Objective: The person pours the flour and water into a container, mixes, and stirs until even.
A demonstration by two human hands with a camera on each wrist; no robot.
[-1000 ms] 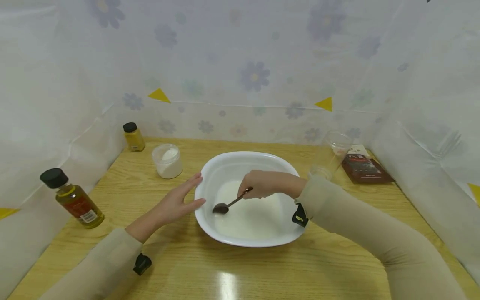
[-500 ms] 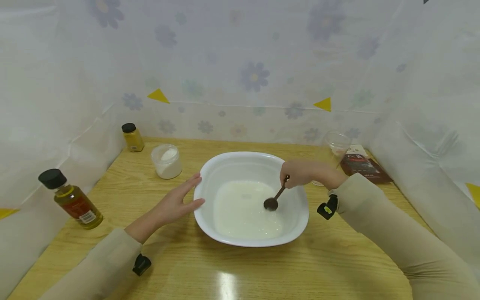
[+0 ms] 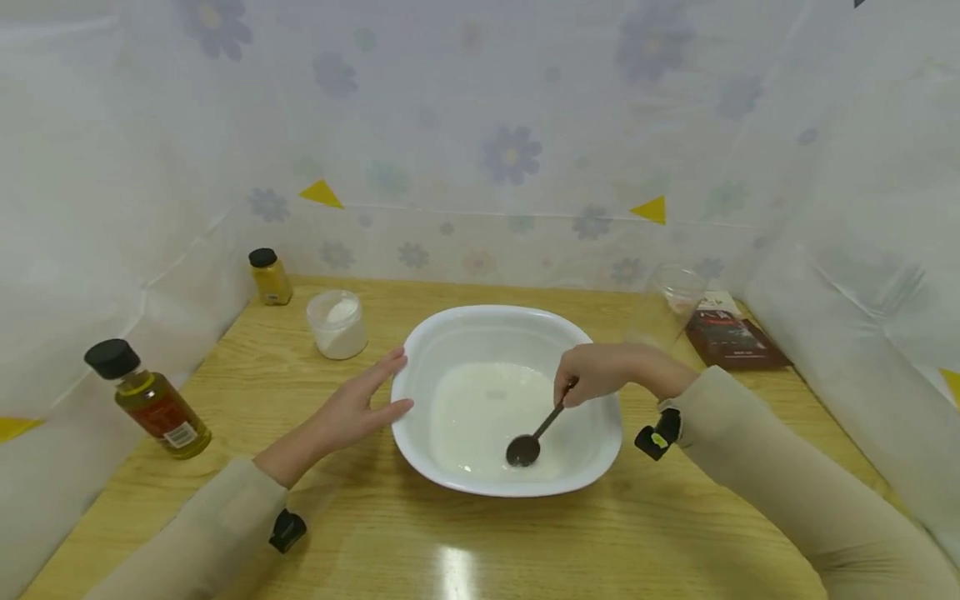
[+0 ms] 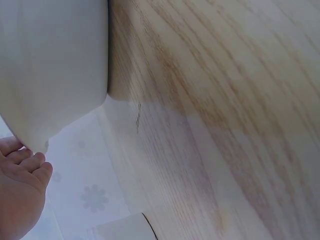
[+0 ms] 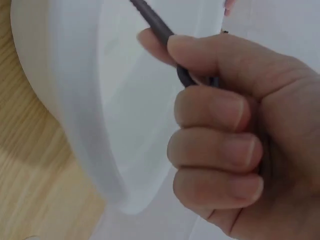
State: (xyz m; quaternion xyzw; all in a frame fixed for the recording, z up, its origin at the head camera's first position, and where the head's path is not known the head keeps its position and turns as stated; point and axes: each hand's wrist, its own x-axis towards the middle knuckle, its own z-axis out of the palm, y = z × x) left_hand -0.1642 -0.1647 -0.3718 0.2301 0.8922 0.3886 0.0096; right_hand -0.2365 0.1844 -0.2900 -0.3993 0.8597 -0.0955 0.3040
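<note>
In the head view, a white basin (image 3: 416,333) with milky white liquid (image 3: 472,417) in it stands on the wooden table. My right hand (image 3: 596,372) pinches the handle of a dark brown spoon (image 3: 523,450) above the basin's right part. The spoon's bowl is at the liquid, toward the near side. In the right wrist view, thumb and index finger grip the handle (image 5: 152,21), the other fingers curled in. My left hand (image 3: 352,408) holds the basin's left rim, thumb and index finger on the edge. The left wrist view shows bent fingers (image 4: 32,162) against the rim's underside.
At the left stand an oil bottle (image 3: 161,412), a yellow jar with a black lid (image 3: 272,282) and a clear tub of white powder (image 3: 337,327). A clear cup (image 3: 671,304) and a dark brown packet (image 3: 735,340) are at the back right, partly behind my right arm.
The spoon in my right hand has gone from the basin's left part to its right, then toward the near side. My left hand stays at the rim.
</note>
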